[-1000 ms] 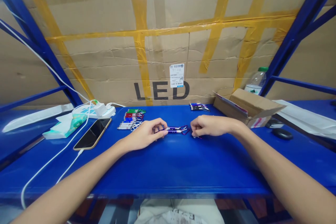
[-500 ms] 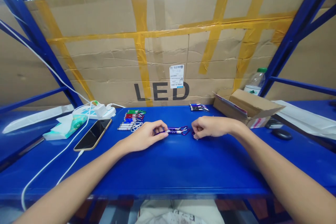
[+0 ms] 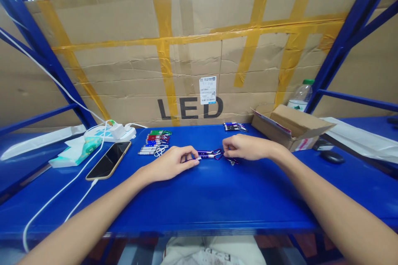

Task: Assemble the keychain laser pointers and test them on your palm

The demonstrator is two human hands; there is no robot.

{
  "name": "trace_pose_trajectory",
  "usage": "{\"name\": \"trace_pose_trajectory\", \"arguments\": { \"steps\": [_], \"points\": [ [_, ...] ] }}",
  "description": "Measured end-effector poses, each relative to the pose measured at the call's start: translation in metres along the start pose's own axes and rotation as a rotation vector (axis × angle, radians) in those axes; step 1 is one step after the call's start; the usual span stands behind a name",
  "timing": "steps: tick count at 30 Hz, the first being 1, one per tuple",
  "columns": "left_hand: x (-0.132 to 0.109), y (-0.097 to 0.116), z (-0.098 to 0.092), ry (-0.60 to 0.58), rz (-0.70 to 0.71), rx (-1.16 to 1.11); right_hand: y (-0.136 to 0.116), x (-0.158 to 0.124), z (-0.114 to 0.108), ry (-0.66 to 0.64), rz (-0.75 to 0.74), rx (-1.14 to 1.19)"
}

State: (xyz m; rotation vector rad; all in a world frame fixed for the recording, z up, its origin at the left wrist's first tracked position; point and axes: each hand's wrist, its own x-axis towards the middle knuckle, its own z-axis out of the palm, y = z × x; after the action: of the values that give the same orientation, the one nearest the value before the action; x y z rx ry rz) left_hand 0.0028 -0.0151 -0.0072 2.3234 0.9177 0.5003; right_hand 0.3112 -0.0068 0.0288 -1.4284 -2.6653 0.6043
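My left hand (image 3: pixel 175 162) is closed around a small purple keychain flashlight (image 3: pixel 198 158), mostly hidden in the fingers with its silver end showing. Just beyond lie more purple flashlights (image 3: pixel 205 152), side by side, with purple carabiner clips at their right ends. My right hand (image 3: pixel 244 147) has its fingers curled, fingertips down at a dark purple carabiner clip (image 3: pixel 232 160) with a small metal ring. Part of that clip is hidden under the fingers. To the left, a stack of green, red, blue and silver flashlights (image 3: pixel 152 143) with clips lies on the blue table (image 3: pixel 211 198).
Blue and black flashlights (image 3: pixel 231 126) lie at the back, near an opened cardboard box (image 3: pixel 289 126). A black mouse (image 3: pixel 332 157) sits at right. On the left are a phone (image 3: pixel 108 160), tissues (image 3: pixel 76 152), a power strip (image 3: pixel 124 133) and white cables. Taped cardboard (image 3: pixel 130 83) stands behind.
My right hand has shifted slightly up and left, and more of the carabiner clip beneath its fingers shows. The left hand's flashlight has its silver end sitting slightly lower, apart from the others.
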Motion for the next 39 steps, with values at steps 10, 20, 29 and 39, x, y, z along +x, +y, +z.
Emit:
{"name": "trace_pose_trajectory", "arguments": {
  "steps": [10,20,29,39],
  "points": [
    [-0.001,0.002,0.001,-0.008,0.077,0.182,-0.007,0.003,0.007,0.007,-0.028,0.016],
    [0.000,0.004,-0.001,-0.012,0.099,0.220,-0.022,0.003,0.010,-0.004,-0.044,-0.033],
    [-0.001,0.001,0.000,0.000,0.093,0.217,-0.022,0.008,0.019,0.052,-0.128,0.000],
    [-0.002,0.009,-0.004,-0.008,0.061,0.245,-0.024,0.012,0.029,0.109,-0.229,0.045]
  ]
}}
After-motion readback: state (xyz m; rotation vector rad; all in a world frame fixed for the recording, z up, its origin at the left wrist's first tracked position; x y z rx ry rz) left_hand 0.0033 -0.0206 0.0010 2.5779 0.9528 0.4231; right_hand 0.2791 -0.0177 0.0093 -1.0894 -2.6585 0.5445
